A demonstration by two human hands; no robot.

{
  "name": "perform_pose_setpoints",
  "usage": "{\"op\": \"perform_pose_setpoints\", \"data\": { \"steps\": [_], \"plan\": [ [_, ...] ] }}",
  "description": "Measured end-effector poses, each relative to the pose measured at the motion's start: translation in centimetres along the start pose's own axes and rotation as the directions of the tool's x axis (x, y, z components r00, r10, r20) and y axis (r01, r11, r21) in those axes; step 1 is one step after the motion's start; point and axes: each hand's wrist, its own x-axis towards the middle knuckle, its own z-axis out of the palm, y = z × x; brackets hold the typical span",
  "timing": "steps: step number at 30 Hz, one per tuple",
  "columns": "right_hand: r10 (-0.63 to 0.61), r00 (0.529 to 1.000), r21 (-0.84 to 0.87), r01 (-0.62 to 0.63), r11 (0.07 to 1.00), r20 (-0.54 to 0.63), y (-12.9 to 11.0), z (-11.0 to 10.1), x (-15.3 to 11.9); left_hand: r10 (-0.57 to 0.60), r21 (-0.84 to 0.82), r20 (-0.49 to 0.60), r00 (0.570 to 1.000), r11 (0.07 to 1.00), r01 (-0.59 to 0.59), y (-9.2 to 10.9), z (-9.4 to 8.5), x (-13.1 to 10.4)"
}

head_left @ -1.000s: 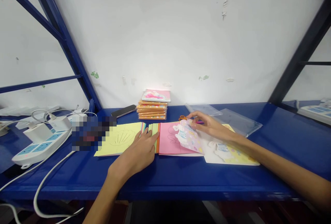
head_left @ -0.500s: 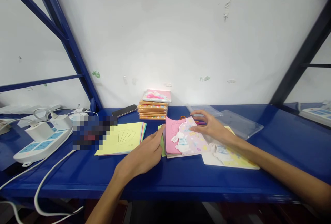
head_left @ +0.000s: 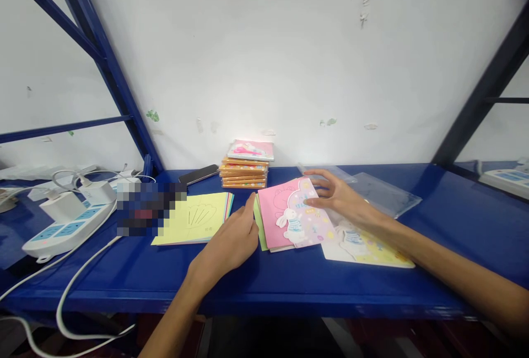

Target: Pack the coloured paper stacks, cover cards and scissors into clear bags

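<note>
A stack of coloured paper sheets (head_left: 270, 206), pink on top with a line drawing, lies at the middle of the blue table. Against its left edge rests my left hand (head_left: 233, 237), index finger stretched along the edge and the other fingers curled; its thumb is partly hidden. My right hand (head_left: 334, 195) pinches the upper right part of a lilac card with a white rabbit (head_left: 308, 223), thumb on the front and fingers behind. This card overlaps the pink sheet. Under my right forearm lies a yellow-and-white rabbit card (head_left: 372, 250), partly covered.
A yellow-topped paper stack (head_left: 192, 217) lies to the left. Wrapped packs (head_left: 244, 173) are piled by the wall, beside a black phone (head_left: 198, 174). Clear plastic sleeves (head_left: 380, 195) lie at the right. A power strip (head_left: 70, 228) with cables occupies the left end.
The pink sheet's raised left side has come down flatter, and its drawing shows more. The lilac rabbit card has shifted slightly right. Both hands stay nearly in place.
</note>
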Motion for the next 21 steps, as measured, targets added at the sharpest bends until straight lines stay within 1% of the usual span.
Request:
{"op": "perform_pose_setpoints", "data": {
  "steps": [2,4,5,7,9,10,12,14,15,18,21],
  "plan": [
    [-0.008,1.0,0.046,0.008,0.999,-0.01,-0.5,0.2,-0.2,-0.046,-0.09,-0.003,0.999,0.995,0.045,0.0,0.1,0.2],
    [-0.025,0.999,0.09,0.028,0.996,-0.036,-1.0,0.4,-0.5,-0.117,-0.233,-0.033,0.993,0.967,0.106,0.2,0.0,0.5],
    [-0.036,0.997,0.11,0.043,0.993,-0.061,-1.3,0.5,-0.6,-0.16,-0.329,-0.06,0.985,0.935,0.132,0.4,-0.2,0.6],
    [-0.063,0.99,0.151,0.081,0.985,-0.123,-1.9,0.6,-0.7,-0.233,-0.541,-0.114,0.966,0.83,0.136,0.9,-0.5,0.8],
    [-0.089,0.981,0.186,0.122,0.975,-0.174,-2.4,0.9,-0.8,-0.248,-0.705,-0.159,0.956,0.706,0.066,1.4,-0.8,0.9],
    [-0.105,0.976,0.195,0.142,0.97,-0.189,-2.6,1.0,-0.9,-0.226,-0.755,-0.18,0.957,0.655,0.013,1.6,-0.9,0.9],
    [-0.143,0.971,0.198,0.181,0.963,-0.192,-2.9,1.4,-1.0,-0.172,-0.805,-0.231,0.958,0.586,-0.089,1.8,-1.0,0.9],
    [-0.181,0.97,0.192,0.211,0.958,-0.165,-2.9,1.8,-1.0,-0.147,-0.818,-0.294,0.945,0.55,-0.169,2.0,-0.8,0.8],
    [-0.187,0.973,0.188,0.21,0.959,-0.134,-2.8,2.0,-1.1,-0.153,-0.817,-0.32,0.935,0.543,-0.191,2.2,-0.7,0.7],
    [-0.134,0.991,0.169,0.131,0.977,0.011,-2.4,2.4,-1.2,-0.187,-0.832,-0.352,0.917,0.511,-0.215,2.7,-0.1,0.7],
    [-0.065,0.99,0.134,0.048,0.99,0.123,-2.3,2.7,-1.6,-0.19,-0.878,-0.333,0.924,0.42,-0.23,3.4,0.4,0.8]
  ]
}}
